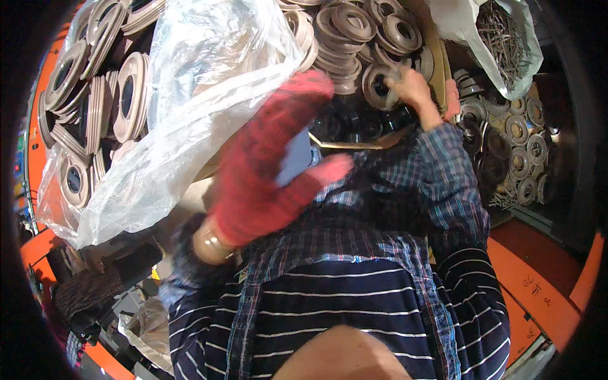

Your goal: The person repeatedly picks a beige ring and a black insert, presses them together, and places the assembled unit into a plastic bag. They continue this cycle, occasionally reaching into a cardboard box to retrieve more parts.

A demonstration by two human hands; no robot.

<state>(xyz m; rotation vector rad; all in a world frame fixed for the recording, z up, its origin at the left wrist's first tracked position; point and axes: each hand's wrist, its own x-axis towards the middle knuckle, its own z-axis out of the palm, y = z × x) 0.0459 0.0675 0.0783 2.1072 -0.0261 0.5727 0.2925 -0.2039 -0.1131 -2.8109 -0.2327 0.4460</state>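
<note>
My left hand (269, 161) wears a red knitted glove and is raised in front of me, blurred. Its fingers stretch away and its thumb stands apart; nothing is in it. Ahead and to the right, my bare right hand (410, 87) has its fingers closed on the edge of a beige ring-shaped part (379, 87). That ring is tilted, just above several black round parts (354, 123) in a cardboard box. Several more beige rings (345, 44) are stacked beyond it.
A clear plastic bag (209, 69) drapes over the left side, beside stacked beige rings (95, 95). At right stand a white bag of metal pins (500, 44) and several grey metal rings (519, 149). The cardboard box wall (438, 38) rises beside my right hand. Orange frame parts (532, 285) flank me.
</note>
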